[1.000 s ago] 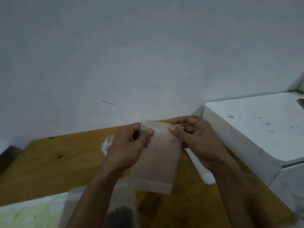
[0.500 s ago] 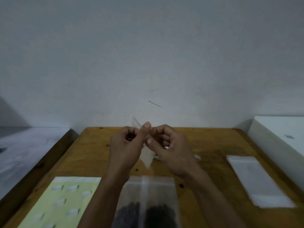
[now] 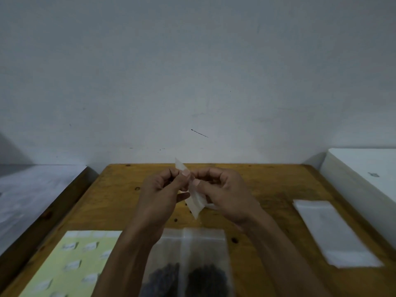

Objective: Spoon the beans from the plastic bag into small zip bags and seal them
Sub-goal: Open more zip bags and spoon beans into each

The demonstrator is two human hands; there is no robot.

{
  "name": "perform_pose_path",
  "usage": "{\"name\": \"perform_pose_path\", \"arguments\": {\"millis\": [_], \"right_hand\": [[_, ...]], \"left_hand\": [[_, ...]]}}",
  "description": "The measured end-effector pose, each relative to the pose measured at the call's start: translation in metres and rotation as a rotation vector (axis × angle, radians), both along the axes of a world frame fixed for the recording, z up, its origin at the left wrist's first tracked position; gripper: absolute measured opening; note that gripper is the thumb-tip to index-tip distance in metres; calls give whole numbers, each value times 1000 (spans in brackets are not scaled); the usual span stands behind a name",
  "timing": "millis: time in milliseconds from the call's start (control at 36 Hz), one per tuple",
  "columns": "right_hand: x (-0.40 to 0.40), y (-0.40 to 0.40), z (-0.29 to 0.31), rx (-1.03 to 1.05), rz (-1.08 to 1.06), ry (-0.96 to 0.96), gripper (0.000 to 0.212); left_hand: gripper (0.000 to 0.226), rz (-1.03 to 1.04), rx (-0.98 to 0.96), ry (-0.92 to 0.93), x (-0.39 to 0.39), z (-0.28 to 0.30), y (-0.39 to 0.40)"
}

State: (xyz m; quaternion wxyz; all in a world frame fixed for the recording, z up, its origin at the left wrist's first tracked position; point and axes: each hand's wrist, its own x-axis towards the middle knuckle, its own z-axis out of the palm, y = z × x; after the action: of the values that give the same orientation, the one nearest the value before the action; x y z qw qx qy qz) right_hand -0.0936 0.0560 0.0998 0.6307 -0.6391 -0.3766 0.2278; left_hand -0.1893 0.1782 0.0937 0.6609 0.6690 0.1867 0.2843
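Observation:
Both hands hold a small clear zip bag [image 3: 195,200] edge-on above the middle of the wooden table [image 3: 267,189]. My left hand [image 3: 162,189] pinches its top strip from the left, and my right hand [image 3: 222,191] pinches it from the right, thumbs almost touching. The small bag looks empty. Near the table's front edge lie clear bags holding dark beans [image 3: 188,275], partly hidden by my forearms. No spoon is visible.
A stack of empty clear bags [image 3: 334,234] lies at the right. A pale yellow label sheet [image 3: 70,266] lies at the front left. A white box [image 3: 368,179] borders the table's right side, a grey surface [image 3: 32,194] the left, a wall behind.
The view swung left and down from a second ago. The small bag turned from flat-on to edge-on between my hands, which came closer together at its top strip.

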Motion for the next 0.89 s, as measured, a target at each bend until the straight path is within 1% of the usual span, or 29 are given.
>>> {"name": "perform_pose_path", "arguments": {"millis": [111,167,278,417,472,611,750,833,889], "right_hand": [[0,1,-4,-136,-133,-452,17],[1,1,-6,-155,-194,-553,18],[0,0,-11,-140,-362,-585,16],[-8,4,-19,-131,-504,-693,20],[-9,6,-21,-127,-523,-692,19],[-14,8,-20,-79,-565,-663,19],[-19,11,-21,-115,-586,-635,20],[-12,9,-19,-153,-646,-549,18],[-4,6,-17,-157,-678,-514,16]], "left_hand": [[25,1,108,37,3,0,-3],[26,15,183,69,5,-1,-5],[26,102,341,144,7,-2,-12],[26,110,355,161,11,4,-20],[30,97,382,177,12,6,-20],[24,97,413,206,14,8,-18],[26,89,372,204,15,10,-18],[25,113,268,176,14,6,-19],[24,114,232,174,12,4,-24]]}}
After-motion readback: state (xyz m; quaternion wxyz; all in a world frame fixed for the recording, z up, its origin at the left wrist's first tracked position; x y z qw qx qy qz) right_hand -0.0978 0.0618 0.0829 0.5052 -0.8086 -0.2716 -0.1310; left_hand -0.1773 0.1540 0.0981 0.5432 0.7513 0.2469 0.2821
